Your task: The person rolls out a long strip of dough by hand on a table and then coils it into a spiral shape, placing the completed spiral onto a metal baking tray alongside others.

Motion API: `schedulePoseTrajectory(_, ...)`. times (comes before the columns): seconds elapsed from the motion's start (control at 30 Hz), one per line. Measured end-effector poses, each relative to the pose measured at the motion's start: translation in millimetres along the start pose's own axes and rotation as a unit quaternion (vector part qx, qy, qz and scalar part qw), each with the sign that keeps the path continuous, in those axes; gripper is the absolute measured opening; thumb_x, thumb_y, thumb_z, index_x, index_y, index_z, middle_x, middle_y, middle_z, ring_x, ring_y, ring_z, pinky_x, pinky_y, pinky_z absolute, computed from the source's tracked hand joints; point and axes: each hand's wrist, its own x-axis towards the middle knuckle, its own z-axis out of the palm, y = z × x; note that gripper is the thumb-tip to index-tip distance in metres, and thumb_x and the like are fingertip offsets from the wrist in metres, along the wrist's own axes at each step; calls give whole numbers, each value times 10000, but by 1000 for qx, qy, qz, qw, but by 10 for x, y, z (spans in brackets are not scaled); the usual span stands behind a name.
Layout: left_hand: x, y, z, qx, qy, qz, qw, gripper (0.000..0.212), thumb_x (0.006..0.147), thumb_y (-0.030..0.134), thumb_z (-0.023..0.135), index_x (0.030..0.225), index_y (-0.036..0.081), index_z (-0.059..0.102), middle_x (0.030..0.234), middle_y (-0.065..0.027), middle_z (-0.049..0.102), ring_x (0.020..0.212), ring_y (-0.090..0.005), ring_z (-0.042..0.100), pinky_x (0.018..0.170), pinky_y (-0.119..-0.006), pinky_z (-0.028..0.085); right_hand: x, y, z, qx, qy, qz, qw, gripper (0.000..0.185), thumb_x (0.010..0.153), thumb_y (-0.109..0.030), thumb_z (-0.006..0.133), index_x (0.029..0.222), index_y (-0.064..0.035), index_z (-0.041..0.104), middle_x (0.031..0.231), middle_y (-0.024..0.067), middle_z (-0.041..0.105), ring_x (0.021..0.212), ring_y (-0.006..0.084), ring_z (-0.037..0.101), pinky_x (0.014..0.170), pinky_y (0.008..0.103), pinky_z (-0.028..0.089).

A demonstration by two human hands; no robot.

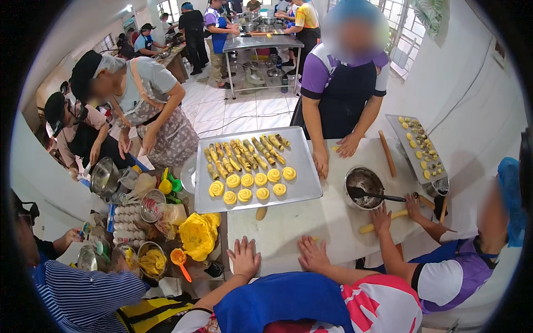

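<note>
My left hand [245, 258] lies flat on the white work surface [279, 241], fingers spread, with nothing in it. Farther right, my right hand [314, 254] rests palm down over a small piece of yellow dough [315, 239], mostly hidden under the fingers; whether it is gripped is not visible. Ahead of my hands, a metal baking tray [260, 205] bears rows of dark-streaked dough rolls [237, 154] and yellow dough spirals [247, 180]. A small oval dough piece [261, 213] lies by the tray's near edge.
A co-worker's hands [381, 218] press a dough strip [395, 214] at right, beside a metal bowl [349, 200] with a black spatula [379, 195]. Across stands another person [345, 95] near a rolling pin [387, 154]. Eggs [127, 222], bowls and an orange scoop [179, 258] crowd the left.
</note>
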Motion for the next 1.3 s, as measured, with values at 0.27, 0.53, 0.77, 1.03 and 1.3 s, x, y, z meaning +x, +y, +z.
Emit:
schedulePoseTrajectory(0.27, 60, 38, 62, 17, -5, 5, 1000, 595, 857, 387, 594, 1399, 182, 461, 1545, -123, 313, 1443, -409, 197, 1072, -750, 115, 1378, 242, -625, 24, 61, 196, 978, 694, 961, -489, 408, 1533, -125, 259, 1617, 94, 184, 1494, 270, 143, 1091, 741, -3)
schedulePoseTrajectory(0.53, -15, 23, 12, 17, 4, -7, 1000, 576, 864, 380, 581, 1400, 201, 468, 1544, -118, 320, 1440, -396, 216, 1074, -746, 127, -30, 133, 61, 30, 7, -6, 1000, 730, 931, -470, 493, 1536, -140, 252, 1629, 112, 136, 1505, 280, 106, 1043, 788, 26)
schedulePoseTrajectory(0.77, 29, 55, 51, 26, -4, -9, 1000, 586, 857, 381, 579, 1406, 208, 467, 1555, -121, 298, 1443, -396, 214, 1077, -739, 125, 1320, 121, -708, 34, 27, 148, 988, 694, 956, -520, 418, 1520, -134, 298, 1614, 113, 189, 1499, 276, 125, 1092, 741, 2)
schedulePoseTrajectory(1.03, 33, -46, 49, 44, 10, -4, 999, 572, 870, 406, 562, 1401, 212, 476, 1550, -116, 313, 1441, -391, 226, 1074, -741, 144, 255, 18, -9, 1, 54, 15, 998, 750, 923, -513, 490, 1539, -157, 254, 1617, 138, 163, 1499, 309, 124, 1048, 787, 30)
schedulePoseTrajectory(1.3, 14, 62, 15, 47, -11, -11, 999, 579, 874, 399, 554, 1417, 218, 461, 1566, -118, 284, 1450, -390, 200, 1078, -731, 155, 1302, 24, -595, -9, 54, 110, 992, 712, 932, -468, 477, 1526, -134, 272, 1614, 129, 174, 1492, 311, 137, 1086, 745, 46)
